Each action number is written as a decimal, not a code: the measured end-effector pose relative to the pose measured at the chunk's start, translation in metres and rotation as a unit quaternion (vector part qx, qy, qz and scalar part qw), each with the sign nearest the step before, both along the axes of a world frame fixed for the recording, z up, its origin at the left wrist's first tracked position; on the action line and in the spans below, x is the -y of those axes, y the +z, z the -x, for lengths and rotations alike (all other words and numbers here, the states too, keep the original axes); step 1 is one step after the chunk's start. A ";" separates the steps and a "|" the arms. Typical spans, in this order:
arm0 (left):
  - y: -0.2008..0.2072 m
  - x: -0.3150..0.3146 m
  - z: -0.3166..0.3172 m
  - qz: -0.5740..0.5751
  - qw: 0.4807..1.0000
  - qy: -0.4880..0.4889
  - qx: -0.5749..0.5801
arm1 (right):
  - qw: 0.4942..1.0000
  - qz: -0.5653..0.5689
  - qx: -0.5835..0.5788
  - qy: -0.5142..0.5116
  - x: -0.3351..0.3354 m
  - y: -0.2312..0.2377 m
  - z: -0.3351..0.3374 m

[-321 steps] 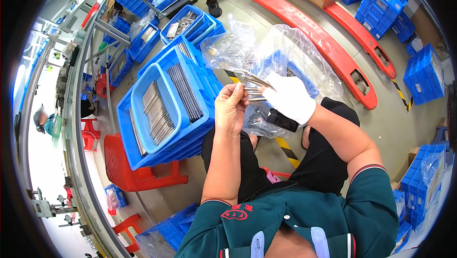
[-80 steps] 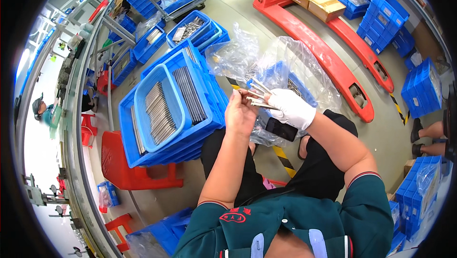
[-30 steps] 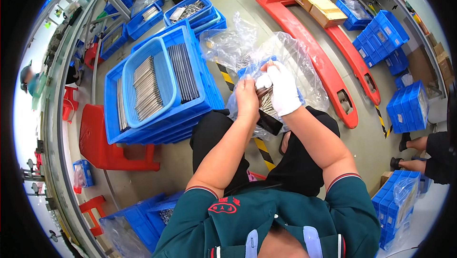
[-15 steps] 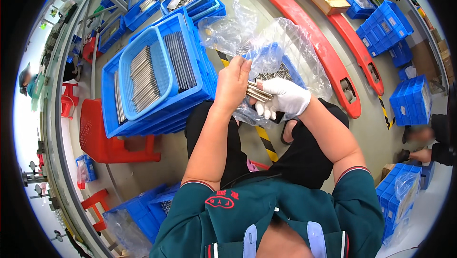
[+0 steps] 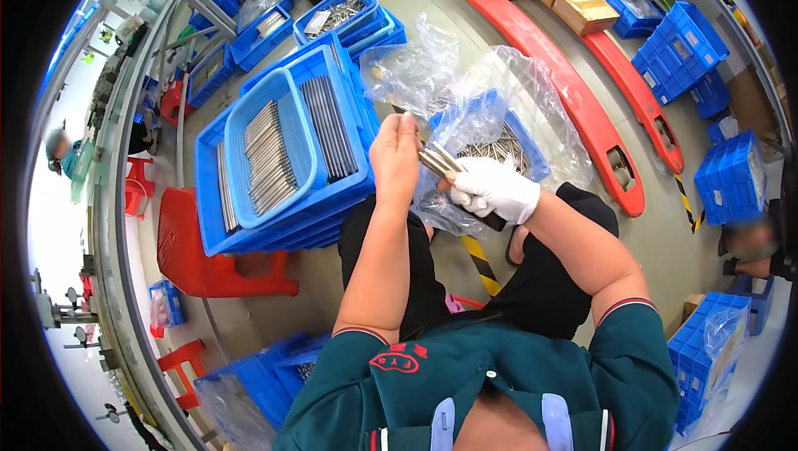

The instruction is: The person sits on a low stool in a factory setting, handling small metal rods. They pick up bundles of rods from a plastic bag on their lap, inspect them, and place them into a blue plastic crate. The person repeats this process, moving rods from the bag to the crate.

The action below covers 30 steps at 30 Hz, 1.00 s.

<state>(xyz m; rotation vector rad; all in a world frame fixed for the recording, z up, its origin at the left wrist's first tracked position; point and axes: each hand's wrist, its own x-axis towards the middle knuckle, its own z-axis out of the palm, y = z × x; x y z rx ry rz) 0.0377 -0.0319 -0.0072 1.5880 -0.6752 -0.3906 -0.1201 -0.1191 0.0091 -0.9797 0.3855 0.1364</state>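
My right hand (image 5: 499, 191), in a white glove, is closed around a small bundle of shiny metal rods (image 5: 436, 160) above my knees. A dark piece (image 5: 494, 221) shows under the glove; I cannot tell what it is. Bare, my left hand (image 5: 394, 156) is raised at the far-left ends of the rods, its fingers pressed together. What those fingers hold, if anything, is hidden. Just beyond my hands, loose metal rods (image 5: 496, 152) lie in a blue bin (image 5: 532, 156) lined with clear plastic (image 5: 544, 93).
On my left, a light-blue basket (image 5: 235, 147) with rows of rods sits in stacked blue crates (image 5: 249, 239), beside darker rods (image 5: 327, 127). A red stool (image 5: 187, 243) stands near them. A red pallet jack (image 5: 573, 77) bearing cardboard boxes (image 5: 573, 4) lies ahead right. People are at both sides.
My left hand has tilted more upright and sits slightly apart from the gloved hand. The rods in my right hand point more toward the far left. The whole view has shifted a little.
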 end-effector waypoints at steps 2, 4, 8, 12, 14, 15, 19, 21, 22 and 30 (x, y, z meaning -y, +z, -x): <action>0.014 -0.002 0.004 0.054 0.984 -0.036 -0.167 | 0.996 0.082 0.007 -0.044 0.005 0.006 0.004; 0.013 -0.003 0.004 0.097 0.954 -0.080 -0.273 | 0.986 0.143 0.008 -0.081 0.010 0.013 0.006; 0.005 -0.003 0.002 0.155 0.892 -0.158 -0.395 | 0.968 0.220 -0.002 -0.118 0.020 0.017 0.006; 0.000 0.000 0.007 0.173 0.858 -0.169 -0.453 | 0.973 0.172 0.025 -0.149 0.023 0.019 0.006; -0.004 0.001 0.010 0.175 0.846 -0.177 -0.472 | 0.974 0.161 0.030 -0.156 0.025 0.013 0.005; -0.005 0.002 0.012 0.176 0.841 -0.176 -0.480 | 0.974 0.156 0.033 -0.160 0.026 0.011 0.005; -0.005 0.003 0.013 0.192 0.832 -0.181 -0.489 | 0.961 0.230 0.022 -0.150 0.024 0.012 0.006; -0.002 0.003 0.013 0.197 0.834 -0.180 -0.483 | 0.957 0.244 0.031 -0.151 0.024 0.009 0.007; -0.001 0.003 0.013 0.195 0.837 -0.178 -0.479 | 0.960 0.235 0.030 -0.151 0.025 0.010 0.007; 0.001 0.000 0.012 0.181 0.830 -0.217 -0.481 | 0.962 0.233 0.037 -0.134 0.026 0.020 0.012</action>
